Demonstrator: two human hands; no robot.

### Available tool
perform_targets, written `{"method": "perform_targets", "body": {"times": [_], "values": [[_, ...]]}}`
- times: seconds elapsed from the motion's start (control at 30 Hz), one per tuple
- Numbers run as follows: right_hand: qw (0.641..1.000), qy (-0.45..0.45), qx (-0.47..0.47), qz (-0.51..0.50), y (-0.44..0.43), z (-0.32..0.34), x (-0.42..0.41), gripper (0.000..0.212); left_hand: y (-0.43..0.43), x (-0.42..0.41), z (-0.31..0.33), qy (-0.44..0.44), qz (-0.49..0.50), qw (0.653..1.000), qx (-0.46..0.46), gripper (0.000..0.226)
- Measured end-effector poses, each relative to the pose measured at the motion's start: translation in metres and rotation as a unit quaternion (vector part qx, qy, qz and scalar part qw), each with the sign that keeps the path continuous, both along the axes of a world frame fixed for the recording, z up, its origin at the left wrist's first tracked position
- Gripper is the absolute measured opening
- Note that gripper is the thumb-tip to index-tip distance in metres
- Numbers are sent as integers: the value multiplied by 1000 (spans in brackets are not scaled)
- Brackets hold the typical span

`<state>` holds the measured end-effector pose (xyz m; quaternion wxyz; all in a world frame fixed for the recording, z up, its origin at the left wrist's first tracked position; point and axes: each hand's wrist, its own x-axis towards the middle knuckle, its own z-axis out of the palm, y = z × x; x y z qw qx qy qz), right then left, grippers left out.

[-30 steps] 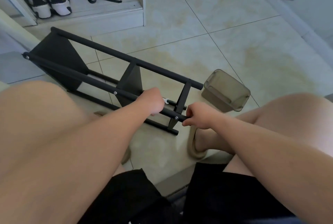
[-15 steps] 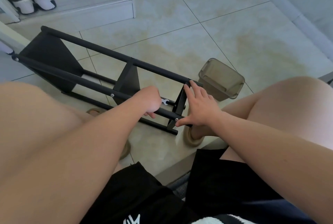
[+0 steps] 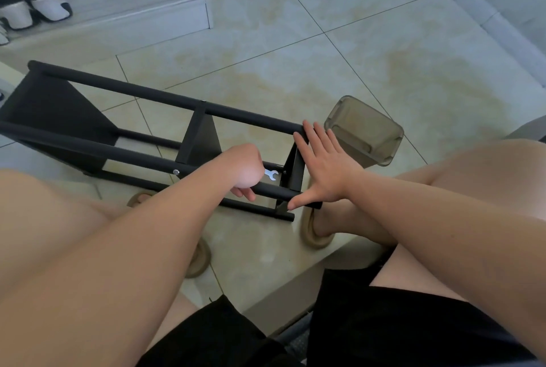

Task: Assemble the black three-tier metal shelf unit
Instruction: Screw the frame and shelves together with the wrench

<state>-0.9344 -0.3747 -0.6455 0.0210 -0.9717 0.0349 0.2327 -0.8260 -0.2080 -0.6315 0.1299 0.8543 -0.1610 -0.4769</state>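
Your left hand (image 3: 243, 170) grips small silver wrench (image 3: 271, 174); right hand (image 3: 323, 165) fingers (image 3: 313, 136) released, flat on black metal shelf unit (image 3: 141, 95).

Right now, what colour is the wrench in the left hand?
The wrench is silver; the head view shows it.

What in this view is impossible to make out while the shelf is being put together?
Head view:
Small silver wrench: only its head shows; the left hand covers the handle.
Black metal shelf unit: far end cut off by the left edge.
End panel: partly covered by the flat right hand.
Smoky translucent plastic box: contents unclear.
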Motion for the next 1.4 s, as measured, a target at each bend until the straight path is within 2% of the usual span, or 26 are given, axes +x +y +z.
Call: {"method": "perform_targets", "body": {"times": [0.2, 0.3, 0.43, 0.53, 0.67, 0.77, 0.87, 0.97, 1.17, 1.4], "values": [[999, -19, 9, 33, -15, -9, 16, 153, -13, 20, -6, 27, 9, 1000, 12, 28], [999, -19, 9, 46, -23, -11, 24, 154, -20, 36, -4, 42, -3, 999, -13, 20], [998, -23, 12, 57, -27, -13, 30, 153, -31, 48, -7, 14, -41, 997, -61, 9], [998, -34, 20, 55, -26, -17, 30, 153, -34, 48, -12, 34, -59, 993, -95, 8], [997, -45, 30, 51, -26, -19, 29, 153, -36, 44, -20, 51, -75, 991, -95, 8], [997, -49, 35, 52, -26, -20, 29, 152, -38, 42, -25, 98, -2, 988, -123, 9], [997, -53, 37, 51, -25, -20, 29, 152, -41, 38, -27, 159, 115, 967, -163, 4], [996, -55, 41, 49, -25, -20, 29, 152, -42, 33, -31, 199, 179, 949, -169, 5], [997, -57, 39, 46, -25, -20, 29, 151, -42, 30, -30, 165, 205, 950, -170, 17], [996, -63, 43, 44, -24, -20, 29, 151, -46, 28, -29, 174, 259, 930, -192, 25]]}}
